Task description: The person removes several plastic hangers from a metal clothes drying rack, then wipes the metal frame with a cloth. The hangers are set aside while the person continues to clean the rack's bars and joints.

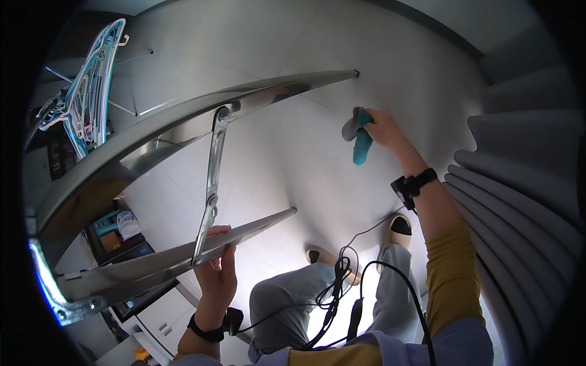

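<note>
My right hand (383, 131) pinches a small bundle of socks (363, 148), teal with grey parts, and holds it out in the air. One teal end hangs down below the fingers. On the other side, my left hand (216, 281) wraps around the lower metal leg (256, 227) of a folding metal stand, thumb in front and fingertips showing behind it. A riveted hinged strut (214, 160) links this leg to the upper metal leg (183, 114). Both legs end in dark caps at their tips.
Plastic and metal hangers (98, 82) hang in a bunch at upper left. Pleated grey curtains (517, 183) line the right side. Black cables (339, 274) run from my wrist devices across my lap. A dark tray of items (114, 233) sits behind the stand, near white drawers (165, 315).
</note>
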A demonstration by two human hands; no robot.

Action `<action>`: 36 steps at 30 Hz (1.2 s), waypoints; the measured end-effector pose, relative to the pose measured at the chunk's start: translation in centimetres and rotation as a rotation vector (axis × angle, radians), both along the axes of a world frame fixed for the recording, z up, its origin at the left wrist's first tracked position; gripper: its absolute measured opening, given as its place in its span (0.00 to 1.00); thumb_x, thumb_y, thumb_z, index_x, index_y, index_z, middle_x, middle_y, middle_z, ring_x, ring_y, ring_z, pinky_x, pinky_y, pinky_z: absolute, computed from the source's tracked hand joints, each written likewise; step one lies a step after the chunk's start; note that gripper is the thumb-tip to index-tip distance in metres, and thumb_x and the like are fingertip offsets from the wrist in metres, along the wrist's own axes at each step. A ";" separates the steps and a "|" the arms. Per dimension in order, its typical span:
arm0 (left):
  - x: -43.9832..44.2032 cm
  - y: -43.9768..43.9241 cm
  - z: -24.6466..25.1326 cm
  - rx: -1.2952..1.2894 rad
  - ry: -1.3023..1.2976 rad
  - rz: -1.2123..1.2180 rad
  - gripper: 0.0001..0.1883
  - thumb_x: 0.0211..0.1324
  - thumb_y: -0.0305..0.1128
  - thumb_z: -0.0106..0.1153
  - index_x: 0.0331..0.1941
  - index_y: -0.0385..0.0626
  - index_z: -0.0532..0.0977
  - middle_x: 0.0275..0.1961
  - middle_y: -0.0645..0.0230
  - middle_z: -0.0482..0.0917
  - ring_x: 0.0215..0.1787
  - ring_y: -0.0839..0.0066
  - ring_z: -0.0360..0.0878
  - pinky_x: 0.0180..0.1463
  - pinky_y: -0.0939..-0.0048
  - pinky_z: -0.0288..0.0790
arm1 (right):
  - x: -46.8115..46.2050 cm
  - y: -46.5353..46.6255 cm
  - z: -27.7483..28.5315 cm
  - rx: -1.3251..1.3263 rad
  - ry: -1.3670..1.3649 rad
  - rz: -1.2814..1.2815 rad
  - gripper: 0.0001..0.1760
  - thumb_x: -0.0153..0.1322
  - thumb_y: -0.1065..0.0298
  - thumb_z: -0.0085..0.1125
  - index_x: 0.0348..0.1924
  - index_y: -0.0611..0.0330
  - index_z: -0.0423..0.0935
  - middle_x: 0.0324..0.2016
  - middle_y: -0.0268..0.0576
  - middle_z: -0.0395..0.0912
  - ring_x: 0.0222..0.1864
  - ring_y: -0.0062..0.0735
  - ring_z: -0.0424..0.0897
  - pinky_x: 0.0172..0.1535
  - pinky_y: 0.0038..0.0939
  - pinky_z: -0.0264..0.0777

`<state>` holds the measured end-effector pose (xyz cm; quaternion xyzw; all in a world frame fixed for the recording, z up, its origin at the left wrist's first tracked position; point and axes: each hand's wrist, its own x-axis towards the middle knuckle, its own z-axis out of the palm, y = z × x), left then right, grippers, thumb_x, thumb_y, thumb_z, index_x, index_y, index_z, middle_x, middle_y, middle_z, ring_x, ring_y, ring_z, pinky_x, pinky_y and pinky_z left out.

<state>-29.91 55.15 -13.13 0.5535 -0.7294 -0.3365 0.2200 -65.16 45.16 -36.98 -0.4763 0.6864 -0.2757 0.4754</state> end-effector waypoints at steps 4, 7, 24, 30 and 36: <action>-0.5 -0.2 0.8 0.045 -0.014 0.042 0.12 0.64 0.19 0.51 0.51 0.38 0.69 0.52 0.60 0.75 0.54 0.73 0.77 0.52 0.74 0.76 | -0.3 5.6 2.5 -0.008 -0.272 -0.126 0.14 0.66 0.73 0.48 0.43 0.68 0.77 0.33 0.49 0.80 0.36 0.40 0.79 0.42 0.38 0.72; -0.8 -0.5 1.3 0.048 -0.039 0.030 0.11 0.64 0.21 0.53 0.50 0.37 0.69 0.51 0.59 0.76 0.52 0.71 0.78 0.49 0.71 0.79 | -1.0 9.5 5.2 0.041 -0.325 -0.176 0.14 0.67 0.72 0.50 0.44 0.67 0.77 0.31 0.45 0.79 0.34 0.34 0.77 0.42 0.34 0.71; -0.4 0.3 5.0 0.155 -0.316 0.068 0.21 0.59 0.21 0.56 0.57 0.37 0.66 0.56 0.53 0.74 0.57 0.61 0.77 0.51 0.68 0.78 | -2.8 19.3 20.4 -0.008 -0.865 -0.426 0.18 0.69 0.78 0.53 0.53 0.66 0.75 0.37 0.36 0.76 0.36 0.20 0.76 0.41 0.24 0.71; -1.6 0.6 14.0 0.102 -0.171 0.055 0.26 0.59 0.19 0.56 0.62 0.42 0.64 0.60 0.58 0.70 0.64 0.66 0.71 0.53 0.71 0.77 | -2.4 17.4 26.6 -0.021 -1.072 -0.361 0.21 0.69 0.77 0.55 0.56 0.65 0.74 0.37 0.36 0.77 0.36 0.21 0.77 0.38 0.23 0.72; -2.5 0.6 24.0 -0.039 -0.054 0.044 0.25 0.59 0.17 0.54 0.61 0.44 0.66 0.59 0.62 0.72 0.60 0.69 0.75 0.51 0.74 0.76 | -2.1 15.2 33.5 -0.012 -1.070 -0.259 0.21 0.71 0.77 0.53 0.58 0.64 0.71 0.40 0.39 0.76 0.38 0.25 0.79 0.40 0.25 0.77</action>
